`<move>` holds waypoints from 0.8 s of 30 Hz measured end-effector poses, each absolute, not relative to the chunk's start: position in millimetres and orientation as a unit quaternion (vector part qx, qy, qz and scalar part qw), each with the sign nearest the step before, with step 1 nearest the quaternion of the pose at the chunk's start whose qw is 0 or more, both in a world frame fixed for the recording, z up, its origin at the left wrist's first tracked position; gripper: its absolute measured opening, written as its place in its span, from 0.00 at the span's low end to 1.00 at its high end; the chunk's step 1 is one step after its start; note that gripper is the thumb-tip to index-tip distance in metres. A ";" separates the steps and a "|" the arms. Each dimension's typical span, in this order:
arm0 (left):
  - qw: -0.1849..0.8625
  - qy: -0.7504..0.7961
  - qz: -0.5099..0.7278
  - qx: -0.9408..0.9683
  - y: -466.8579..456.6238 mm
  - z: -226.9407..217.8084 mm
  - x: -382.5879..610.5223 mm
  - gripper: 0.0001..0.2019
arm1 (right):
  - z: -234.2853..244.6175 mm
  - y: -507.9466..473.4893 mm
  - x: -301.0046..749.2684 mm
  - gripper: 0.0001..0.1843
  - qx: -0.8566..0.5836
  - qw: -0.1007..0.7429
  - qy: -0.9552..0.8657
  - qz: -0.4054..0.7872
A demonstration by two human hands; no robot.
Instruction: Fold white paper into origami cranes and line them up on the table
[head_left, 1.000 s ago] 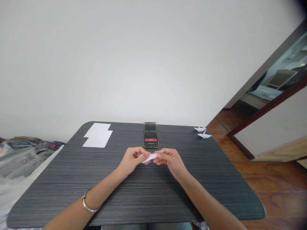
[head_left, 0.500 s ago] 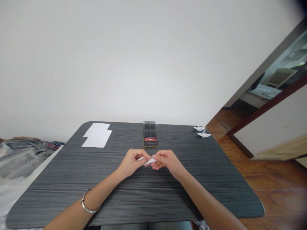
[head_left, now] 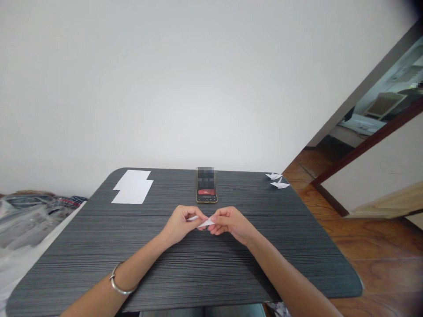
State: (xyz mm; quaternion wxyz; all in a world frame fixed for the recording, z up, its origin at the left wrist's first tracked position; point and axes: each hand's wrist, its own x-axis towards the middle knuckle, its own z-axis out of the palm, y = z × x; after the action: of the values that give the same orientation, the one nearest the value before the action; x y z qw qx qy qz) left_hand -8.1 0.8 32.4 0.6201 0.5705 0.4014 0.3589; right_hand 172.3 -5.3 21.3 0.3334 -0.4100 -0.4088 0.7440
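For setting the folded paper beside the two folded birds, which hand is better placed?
Likely the right hand: it pinches the folded paper and sits nearer the folded birds, while the left hand is farther across.

Left hand [head_left: 180, 225] and right hand [head_left: 233, 224] partly hide the folded paper [head_left: 206, 223].

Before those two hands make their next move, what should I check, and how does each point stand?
1. Left bare hand grips the small folded white paper piece: ok.
2. Right bare hand pinches that piece too: ok.
3. Its creases are neat: cannot tell, mostly covered.
4. Flat white paper sheets lie apart from both hands: ok.
5. Two white folded-paper birds sit apart from both hands: ok.
6. Dark rectangular phone stands beyond the hands, untouched: ok.
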 end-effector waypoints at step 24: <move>0.472 0.425 0.375 0.675 2.1 29.4 -13.4 0.06 | 22.2 -3.7 173.0 0.12 -0.423 0.374 -0.369 0.738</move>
State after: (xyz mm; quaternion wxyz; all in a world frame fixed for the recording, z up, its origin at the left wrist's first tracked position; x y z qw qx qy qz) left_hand -13.4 2.1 29.4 0.4723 0.6749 0.4252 0.3750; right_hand 173.0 -3.7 22.2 0.3738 -0.4230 -0.3688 0.7385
